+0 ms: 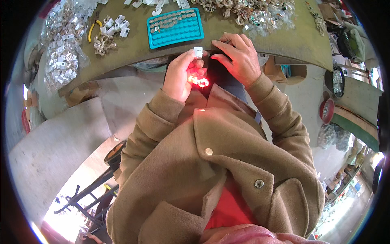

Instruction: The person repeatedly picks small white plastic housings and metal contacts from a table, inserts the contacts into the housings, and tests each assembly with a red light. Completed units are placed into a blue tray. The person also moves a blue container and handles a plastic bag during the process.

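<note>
A small white battery box (198, 52) is pinched upright between the thumb and fingers of my left hand (178, 77), just off the near edge of the table. Below it, against the palm, hangs a bundle of string lights (200, 81), glowing red. My right hand (240, 60) rests at the table edge to the right of the box, fingers curved and apart, with nothing visible in them. Beyond both hands lies a turquoise tray (178, 39) with round silver coin cells (174, 21) in its far rows; its nearer pockets show bare.
Yellow-handled pliers (95, 31) lie left of the tray beside a few white boxes (118, 26) with coiled wire. A bagged heap of white boxes (63, 61) covers the table's left end. Coiled light strings (260, 14) are piled at the far right. A red basin (326, 110) stands farther right.
</note>
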The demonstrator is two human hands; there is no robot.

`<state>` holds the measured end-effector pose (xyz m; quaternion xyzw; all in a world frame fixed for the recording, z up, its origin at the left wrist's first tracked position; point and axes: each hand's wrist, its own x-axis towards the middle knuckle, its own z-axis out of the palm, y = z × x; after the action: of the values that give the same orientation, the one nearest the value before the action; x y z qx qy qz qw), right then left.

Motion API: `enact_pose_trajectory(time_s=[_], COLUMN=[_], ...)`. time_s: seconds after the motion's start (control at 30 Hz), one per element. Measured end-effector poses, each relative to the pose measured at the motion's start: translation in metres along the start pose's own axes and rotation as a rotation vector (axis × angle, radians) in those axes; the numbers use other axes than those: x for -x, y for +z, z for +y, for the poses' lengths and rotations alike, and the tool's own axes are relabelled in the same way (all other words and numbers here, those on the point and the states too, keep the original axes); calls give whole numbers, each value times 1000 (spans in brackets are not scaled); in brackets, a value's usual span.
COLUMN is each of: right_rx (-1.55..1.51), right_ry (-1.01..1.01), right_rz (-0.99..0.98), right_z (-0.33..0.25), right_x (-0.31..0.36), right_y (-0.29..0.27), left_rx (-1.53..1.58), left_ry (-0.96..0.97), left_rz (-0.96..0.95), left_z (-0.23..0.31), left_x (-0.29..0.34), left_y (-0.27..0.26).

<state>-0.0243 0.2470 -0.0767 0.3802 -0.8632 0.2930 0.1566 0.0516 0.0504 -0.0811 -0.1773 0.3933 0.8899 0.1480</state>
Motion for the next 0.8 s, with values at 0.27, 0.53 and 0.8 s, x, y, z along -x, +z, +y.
enact_pose_trajectory(time_s=[0.27, 0.53, 0.8], right_rx=[-165, -732, -675], right_ry=[58, 457, 423], right_rz=[255, 95, -3], right_z=[5, -33, -43], right_x=[7, -6, -11], right_y=[17, 2, 2], left_rx=[135, 121, 53], left_ry=[-85, -16, 17], left_rz=[38, -6, 61], left_z=[-10, 1, 8], left_x=[-4, 7, 19], left_y=[-4, 10, 22])
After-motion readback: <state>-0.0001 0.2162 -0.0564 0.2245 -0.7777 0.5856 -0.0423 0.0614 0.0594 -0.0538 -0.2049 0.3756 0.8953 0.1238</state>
